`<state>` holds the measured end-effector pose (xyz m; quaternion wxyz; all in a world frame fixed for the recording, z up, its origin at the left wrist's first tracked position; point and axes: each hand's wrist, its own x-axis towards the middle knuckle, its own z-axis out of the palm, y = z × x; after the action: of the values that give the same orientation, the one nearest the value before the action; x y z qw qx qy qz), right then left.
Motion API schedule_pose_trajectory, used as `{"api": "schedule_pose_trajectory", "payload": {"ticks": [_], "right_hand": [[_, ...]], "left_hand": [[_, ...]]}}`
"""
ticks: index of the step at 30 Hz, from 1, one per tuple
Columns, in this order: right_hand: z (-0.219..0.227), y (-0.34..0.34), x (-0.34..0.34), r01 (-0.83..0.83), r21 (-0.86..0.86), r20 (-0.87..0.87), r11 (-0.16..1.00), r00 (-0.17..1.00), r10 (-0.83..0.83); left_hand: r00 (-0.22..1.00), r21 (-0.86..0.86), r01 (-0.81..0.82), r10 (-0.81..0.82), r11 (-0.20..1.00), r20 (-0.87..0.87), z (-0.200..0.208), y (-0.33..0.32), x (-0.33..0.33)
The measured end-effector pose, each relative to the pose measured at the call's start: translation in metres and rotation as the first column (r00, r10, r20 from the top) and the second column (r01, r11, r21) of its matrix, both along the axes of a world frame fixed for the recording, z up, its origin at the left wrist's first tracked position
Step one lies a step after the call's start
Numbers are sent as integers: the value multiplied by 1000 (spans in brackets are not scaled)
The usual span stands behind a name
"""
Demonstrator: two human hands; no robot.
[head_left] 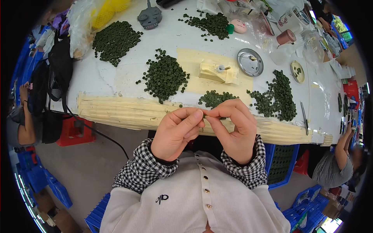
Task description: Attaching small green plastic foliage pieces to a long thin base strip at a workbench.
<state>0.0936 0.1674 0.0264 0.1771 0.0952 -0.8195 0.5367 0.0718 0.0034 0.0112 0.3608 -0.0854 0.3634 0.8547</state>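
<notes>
Close together over the front edge of the table, my left hand [176, 130] and my right hand [235, 128] pinch a small dark green piece [204, 115] between thumbs and forefingers. Most of that piece is hidden by the fingertips. Just behind my right hand lies a low pile of small round green pieces [215, 98]. Larger heaps of similar pieces sit to the left [164, 77] and to the right [281, 97]. Behind the hands stands a block wrapped in cream tape [210, 72], with a metal pin [222, 68] sticking up from it.
A round metal lid [250, 62], a small dish [297, 72] and tweezers [304, 118] lie right. Farther back are a grey model tank turret [149, 17] and more green heaps [116, 40]. Bags [58, 73] hang left; a blue crate [282, 165] stands below the table. Other people sit at both sides.
</notes>
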Motion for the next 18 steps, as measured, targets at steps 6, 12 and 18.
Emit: {"api": "schedule_pose_trajectory", "payload": {"ticks": [6, 12, 18], "right_hand": [[-3, -1, 1, -1, 51, -41, 999, 999, 3], [-3, -2, 3, -9, 131, -129, 991, 991, 26], [-1, 3, 2, -67, 117, -107, 991, 991, 79]], "left_hand": [[999, 2, 1, -1, 1000, 37, 2, 1, 1], [984, 87, 74, -87, 993, 155, 4, -3, -3], [979, 51, 108, -115, 993, 171, 9, -4, -5]]}}
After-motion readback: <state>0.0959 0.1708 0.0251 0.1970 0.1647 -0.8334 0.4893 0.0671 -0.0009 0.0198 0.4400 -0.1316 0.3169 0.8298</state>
